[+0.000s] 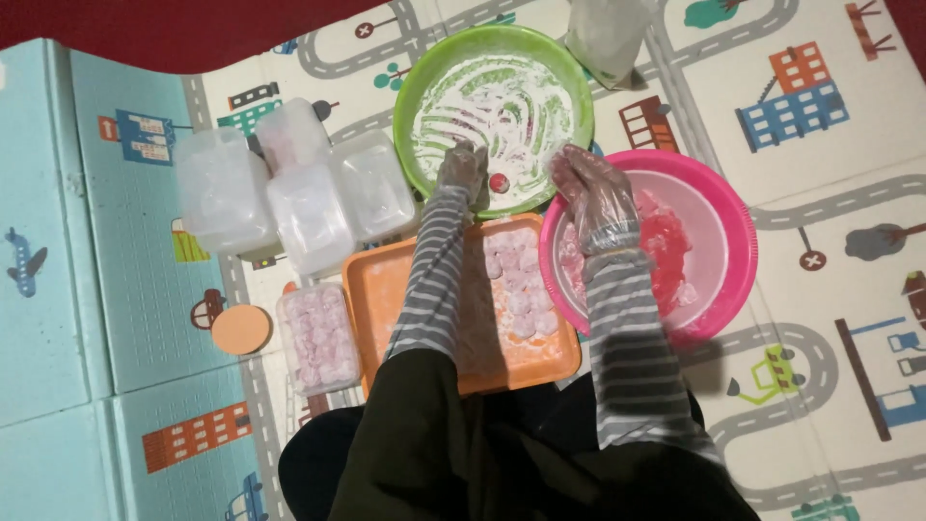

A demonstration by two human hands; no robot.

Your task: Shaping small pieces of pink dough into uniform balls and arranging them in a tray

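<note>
Clearly both gloved hands work at the green bowl [494, 43] of white flour: the left hand [465, 166] rests inside with fingers curled, on what I cannot tell, beside 1 red ball [499, 182]; the right hand [593, 188] lies open-fingered over the pink bowl's [723, 207] rim. Leaning sleeves could probably drag across the coated balls [516, 280] on the orange tray [371, 299]. I count 2 bowls, 1 tray, 1 filled box [318, 338], about 4 empty boxes [289, 188].
</note>
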